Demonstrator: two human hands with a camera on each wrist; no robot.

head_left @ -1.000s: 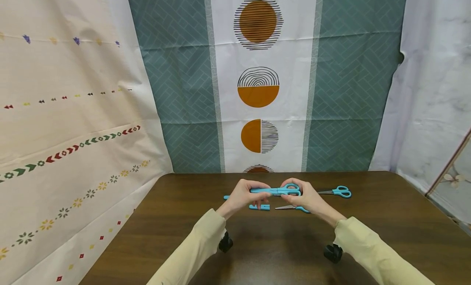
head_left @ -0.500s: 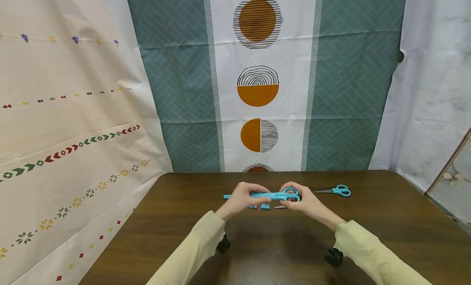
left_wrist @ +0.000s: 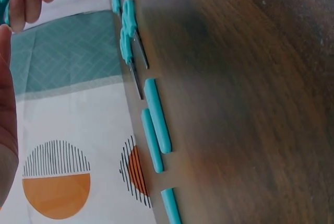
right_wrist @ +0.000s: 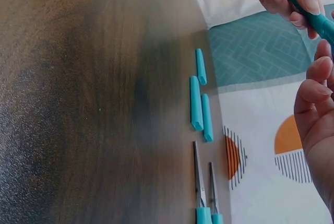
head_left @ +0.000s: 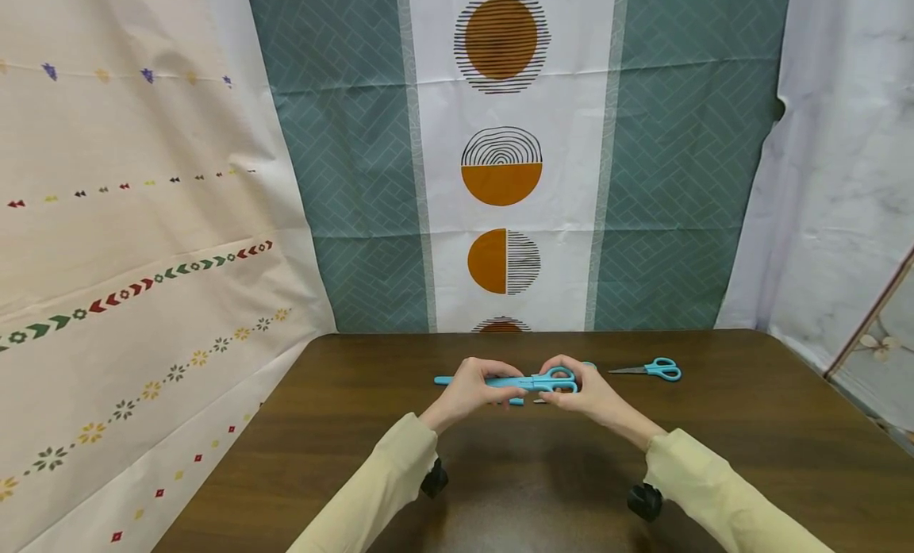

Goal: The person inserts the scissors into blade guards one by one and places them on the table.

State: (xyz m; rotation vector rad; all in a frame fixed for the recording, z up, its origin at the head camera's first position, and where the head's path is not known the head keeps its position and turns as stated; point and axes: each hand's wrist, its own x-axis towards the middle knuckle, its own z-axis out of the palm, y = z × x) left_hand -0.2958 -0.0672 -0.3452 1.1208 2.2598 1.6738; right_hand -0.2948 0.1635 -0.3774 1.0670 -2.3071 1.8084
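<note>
Held level above the table is a pair of light-blue scissors (head_left: 547, 382) whose blades are hidden inside a matching light-blue cap (head_left: 510, 382). My left hand (head_left: 467, 390) grips the cap between thumb and fingers. On the other side, my right hand (head_left: 591, 394) pinches the scissors by their finger loops. The right wrist view has the left thumb lying along the cap (right_wrist: 317, 21), and part of the right hand (right_wrist: 318, 114) below it. Only part of the left hand (left_wrist: 6, 114) shows in the left wrist view, at the edge.
Behind the hands, several blue caps (left_wrist: 157, 117) lie on the brown table (head_left: 543, 489). Uncapped scissors (head_left: 664, 370) lie at the right, with others (left_wrist: 129, 20) partly behind the right hand. Patterned cloths (head_left: 507, 180) hang at the back and sides.
Both hands have lowered slightly and shifted a little left with the capped scissors. The right hand now covers more of the scissors on the table. Both grips stay the same.
</note>
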